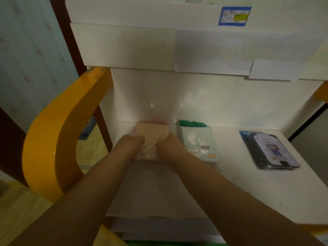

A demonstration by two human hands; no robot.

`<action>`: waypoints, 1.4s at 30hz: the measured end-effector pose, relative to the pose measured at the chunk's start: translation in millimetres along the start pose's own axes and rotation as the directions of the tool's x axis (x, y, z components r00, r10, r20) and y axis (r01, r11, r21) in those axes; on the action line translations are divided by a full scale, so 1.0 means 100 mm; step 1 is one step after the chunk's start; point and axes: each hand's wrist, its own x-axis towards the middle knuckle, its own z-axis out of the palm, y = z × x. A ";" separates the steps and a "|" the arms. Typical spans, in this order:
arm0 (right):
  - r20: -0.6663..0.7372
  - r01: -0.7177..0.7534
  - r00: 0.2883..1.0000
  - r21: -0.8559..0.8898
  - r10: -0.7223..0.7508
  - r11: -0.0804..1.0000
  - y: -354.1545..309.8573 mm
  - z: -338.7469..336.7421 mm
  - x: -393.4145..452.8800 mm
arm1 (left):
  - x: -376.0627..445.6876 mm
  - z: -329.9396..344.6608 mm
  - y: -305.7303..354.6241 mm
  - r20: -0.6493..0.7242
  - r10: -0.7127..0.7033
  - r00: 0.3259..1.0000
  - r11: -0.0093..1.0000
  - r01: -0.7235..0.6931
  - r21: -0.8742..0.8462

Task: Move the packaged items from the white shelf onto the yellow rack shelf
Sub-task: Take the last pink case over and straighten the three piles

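Grasping the pink packet (152,141) from both sides, the left hand (132,144) and right hand (170,146) press it on the white shelf (248,189), beside the green packet (199,144).

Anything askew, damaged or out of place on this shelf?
Nothing is spilled or damaged. Only the dark stack of packets on the right lies slightly skewed to the shelf edge. Both hands press the pink packet; the green packet lies flat.
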 end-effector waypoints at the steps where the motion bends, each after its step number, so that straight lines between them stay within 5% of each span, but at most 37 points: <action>1: 0.005 -0.009 1.000 0.015 0.009 1.000 0.02 -0.03 0.02 | 0.00 -0.01 -0.03 0.024 -0.019 1.000 0.998 0.020 -0.059; 7: 0.098 -0.113 0.991 0.210 0.094 0.971 0.05 -0.09 -0.02 | -0.02 -0.11 -0.13 0.187 -0.028 0.982 0.947 0.086 -0.310; 11: 0.123 -0.125 0.989 0.377 0.084 0.918 0.14 -0.06 -0.08 | -0.17 -0.21 -0.32 0.141 0.195 0.971 0.969 -0.169 -0.181; 17: 0.013 0.229 0.963 0.486 -0.270 0.843 0.32 0.01 -0.30 | -0.46 -0.26 -0.61 0.132 0.546 0.827 0.828 -0.509 -0.234; 20: -0.068 0.408 0.903 0.449 -0.425 0.795 0.41 0.02 -0.41 | -0.43 -0.26 -0.72 0.104 0.659 0.745 0.752 -0.650 -0.111; 26: -0.156 0.577 0.810 0.380 -0.565 0.723 0.54 -0.05 -0.41 | -0.39 -0.22 -0.74 0.069 0.703 0.708 0.710 -0.704 -0.022; 35: -0.090 0.646 0.749 0.318 -0.656 0.694 0.64 -0.06 -0.39 | -0.43 -0.17 -0.72 0.072 0.761 0.644 0.647 -0.761 -0.031; 42: -0.154 0.638 0.770 0.224 -0.620 0.737 0.75 0.06 -0.31 | -0.33 -0.13 -0.79 0.069 0.698 0.713 0.716 -0.696 -0.048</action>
